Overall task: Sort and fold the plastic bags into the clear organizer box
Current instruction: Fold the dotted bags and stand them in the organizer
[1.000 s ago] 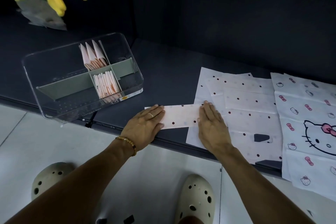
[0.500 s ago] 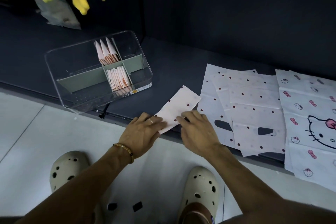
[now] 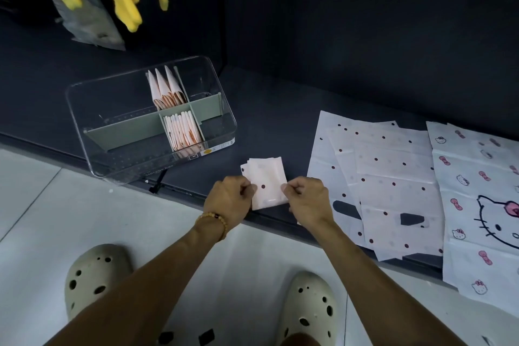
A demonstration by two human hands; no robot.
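Nearest, the left hand [image 3: 230, 196] and right hand [image 3: 307, 201] each pinch a side edge of the folded polka-dot bag [image 3: 265, 182] at the bench's [image 3: 280, 121] front edge. It looks thin, limp and slippery, likely to spring open, so holding both edges taut suits it; beyond, the clear organizer box [image 3: 222, 109] holds folded bags

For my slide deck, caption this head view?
Both hands, left and right, pinch a folded dotted bag beside the clear organizer box.

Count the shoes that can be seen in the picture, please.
2. One cream clog is on the pale floor at the lower left, beneath the left forearm. The other cream clog is at the lower centre, between the two forearms.
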